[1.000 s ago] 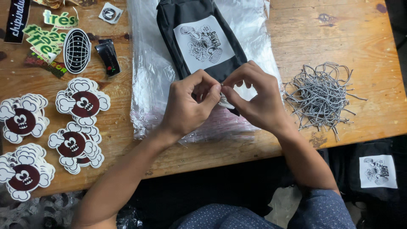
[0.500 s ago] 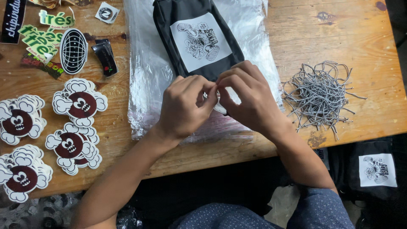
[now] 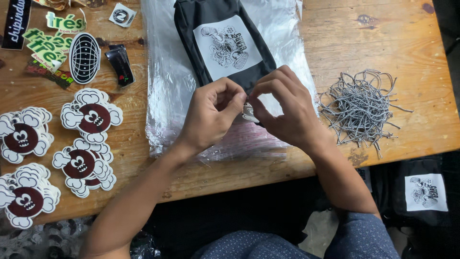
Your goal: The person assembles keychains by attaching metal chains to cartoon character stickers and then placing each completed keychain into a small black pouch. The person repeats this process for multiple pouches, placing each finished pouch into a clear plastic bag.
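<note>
A folded black garment [image 3: 201, 36] with a white printed patch [image 3: 226, 47] lies on a stack of clear plastic bags [image 3: 165, 86] in the middle of a wooden table [image 3: 383, 33]. My left hand [image 3: 211, 115] and my right hand [image 3: 282, 105] meet at the garment's near edge. Both pinch a small white tag [image 3: 249, 113] between their fingertips. The fingers hide most of the tag and whatever fastens it.
A pile of grey-white cords [image 3: 359, 108] lies right of my right hand. Stacks of cartoon-face stickers [image 3: 91, 115] and other stickers [image 3: 84, 57] cover the table's left side. Another black garment with a white patch [image 3: 424, 192] lies below the table's front edge at the right.
My hands stay together at the garment's near edge, the fingers shifting slightly on the tag. The view has drifted a little.
</note>
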